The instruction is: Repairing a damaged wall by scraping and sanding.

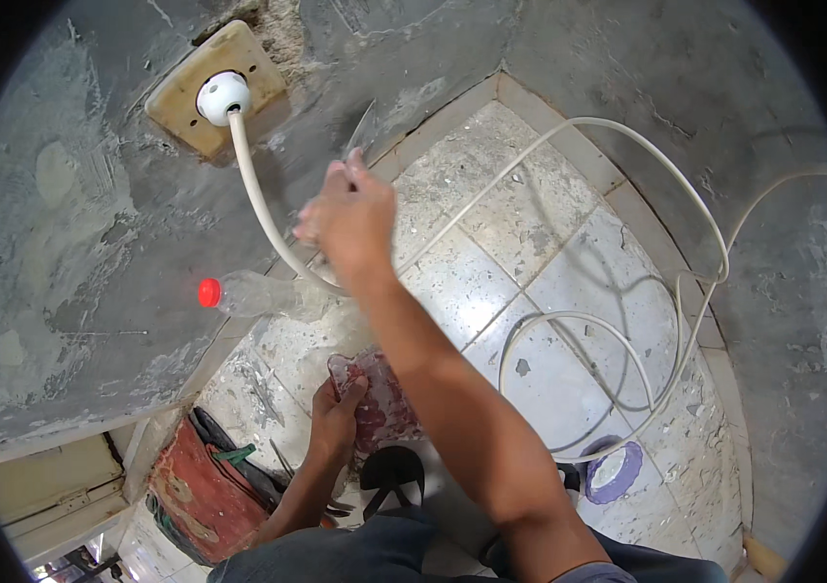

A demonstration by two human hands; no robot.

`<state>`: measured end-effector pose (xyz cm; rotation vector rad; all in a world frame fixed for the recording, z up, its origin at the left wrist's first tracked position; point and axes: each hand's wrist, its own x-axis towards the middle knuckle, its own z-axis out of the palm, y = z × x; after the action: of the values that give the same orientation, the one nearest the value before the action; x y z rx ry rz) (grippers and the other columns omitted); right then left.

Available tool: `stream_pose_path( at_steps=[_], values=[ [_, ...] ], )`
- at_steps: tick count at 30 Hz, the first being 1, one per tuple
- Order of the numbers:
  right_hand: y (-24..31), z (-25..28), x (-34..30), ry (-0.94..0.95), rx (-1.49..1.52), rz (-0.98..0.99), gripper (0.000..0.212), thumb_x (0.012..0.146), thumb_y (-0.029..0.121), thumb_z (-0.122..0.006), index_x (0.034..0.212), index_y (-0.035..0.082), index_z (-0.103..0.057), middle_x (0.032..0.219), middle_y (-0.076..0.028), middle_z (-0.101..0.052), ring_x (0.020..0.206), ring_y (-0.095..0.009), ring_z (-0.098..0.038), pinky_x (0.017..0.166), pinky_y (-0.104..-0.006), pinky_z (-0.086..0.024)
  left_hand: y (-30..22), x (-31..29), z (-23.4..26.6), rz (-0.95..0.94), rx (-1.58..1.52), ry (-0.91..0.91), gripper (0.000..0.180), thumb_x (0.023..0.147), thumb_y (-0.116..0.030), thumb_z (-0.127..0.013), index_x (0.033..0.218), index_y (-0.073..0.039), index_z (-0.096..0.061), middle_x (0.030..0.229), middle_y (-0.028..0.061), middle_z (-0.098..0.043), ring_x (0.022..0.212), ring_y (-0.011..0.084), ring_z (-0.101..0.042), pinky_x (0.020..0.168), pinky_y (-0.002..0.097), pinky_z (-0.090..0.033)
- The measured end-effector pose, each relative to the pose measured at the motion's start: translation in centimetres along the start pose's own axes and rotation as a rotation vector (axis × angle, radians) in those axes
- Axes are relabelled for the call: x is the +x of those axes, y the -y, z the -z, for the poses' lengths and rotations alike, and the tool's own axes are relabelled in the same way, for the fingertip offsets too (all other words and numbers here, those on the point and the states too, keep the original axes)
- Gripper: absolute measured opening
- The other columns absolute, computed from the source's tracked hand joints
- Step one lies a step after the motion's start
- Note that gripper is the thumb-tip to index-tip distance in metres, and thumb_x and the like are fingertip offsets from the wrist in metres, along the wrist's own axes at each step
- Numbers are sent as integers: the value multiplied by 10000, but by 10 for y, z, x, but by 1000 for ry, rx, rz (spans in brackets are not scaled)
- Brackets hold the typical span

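My right hand [350,219] is raised close to the grey plastered wall, fingers closed around a tool with a thin, pale blade [364,121] seen almost edge-on. Its handle is hidden in the grip. Lower down, my left hand [338,413] grips the edge of a flat reddish piece smeared with white [384,413], thumb on top. My right forearm covers part of that piece. To the upper left of my right hand, a yellowed wall plate [175,107] carries a white round fitting [225,94], from which a thick white cable [260,209] hangs down past my wrist.
A clear plastic bottle with a red cap [248,293] lies by the wall. White cable loops [715,228] spread over the dusty tiled floor [569,301]. A purple ring-shaped thing [615,473] lies at the right; a red bag with tools [205,486] sits at the lower left.
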<state>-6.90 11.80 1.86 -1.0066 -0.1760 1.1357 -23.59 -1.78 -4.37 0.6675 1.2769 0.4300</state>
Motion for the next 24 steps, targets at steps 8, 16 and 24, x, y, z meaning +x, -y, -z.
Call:
stream_pose_path(
  at_steps=[8,16,24],
  values=[
    [20,85,26,-203,-246,233,240,949,105,-449,1103,-56,-538,793,-48,-540,509,-106,-493,383,-255,-422,0,-3,1,-118,15,-25,141,916,-180,-565,957,-47,-543,661,39,-549,497,145,-560,424,265,-453],
    [15,59,22,-26,-439,198,289,943,100,-450,1148,-71,-563,671,-38,-506,439,-88,-434,358,-259,-355,2,-5,2,-80,16,-39,159,908,-180,-578,965,-34,-549,676,47,-561,497,172,-579,447,278,-479],
    [42,60,10,-190,-425,219,348,925,121,-492,1203,-84,-534,717,-48,-531,444,-88,-451,358,-255,-359,2,0,2,-104,10,-7,154,911,-172,-577,985,-39,-554,670,37,-569,493,152,-572,436,258,-468]
  ],
)
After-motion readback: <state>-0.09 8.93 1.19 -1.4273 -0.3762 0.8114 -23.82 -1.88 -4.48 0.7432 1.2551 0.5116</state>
